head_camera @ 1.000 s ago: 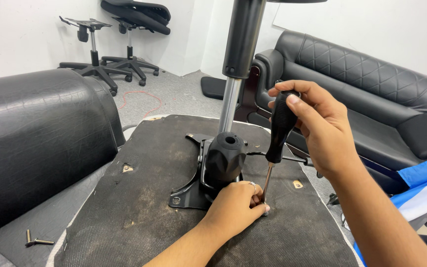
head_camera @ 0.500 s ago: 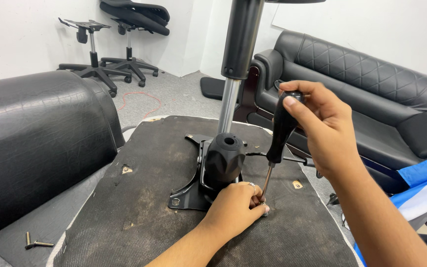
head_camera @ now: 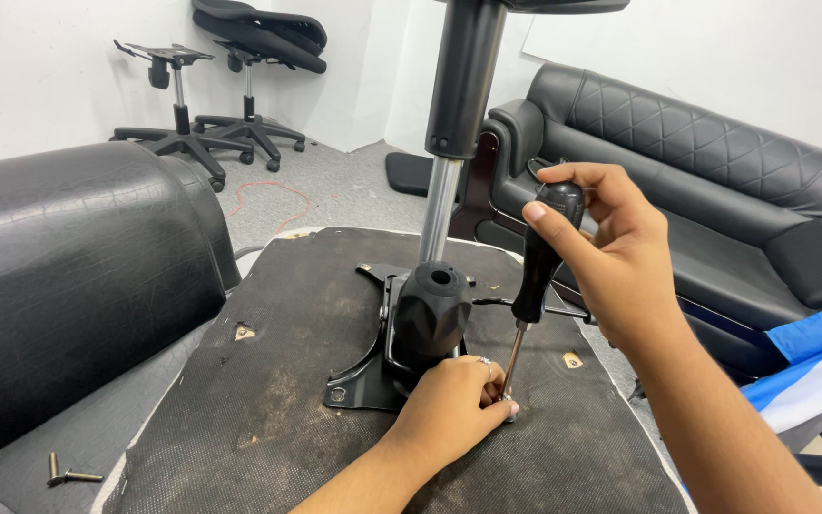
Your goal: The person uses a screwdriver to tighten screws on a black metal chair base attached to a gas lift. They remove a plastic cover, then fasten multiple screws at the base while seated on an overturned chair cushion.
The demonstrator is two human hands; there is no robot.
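An upturned chair seat [head_camera: 268, 419] with a black fabric underside lies in front of me. A black metal mechanism plate [head_camera: 363, 385] with a rounded black housing [head_camera: 430, 309] is mounted on it. My right hand [head_camera: 611, 257] grips the black handle of a screwdriver [head_camera: 539, 266], held nearly upright. Its shaft runs down to a screw at the plate's right edge. My left hand [head_camera: 454, 409] rests on the seat with its fingers pinched around the screwdriver tip and the screw, which is mostly hidden.
A gas-lift column [head_camera: 454, 124] rises just behind the mechanism. The chair's black backrest [head_camera: 68, 276] lies at left, with two loose bolts [head_camera: 64, 471] beside it. A black sofa [head_camera: 715, 181] is at right. Chair bases [head_camera: 202, 133] stand at the back wall.
My right hand has shifted slightly on the screwdriver handle, as if turning it. The left hand stays at the tip.
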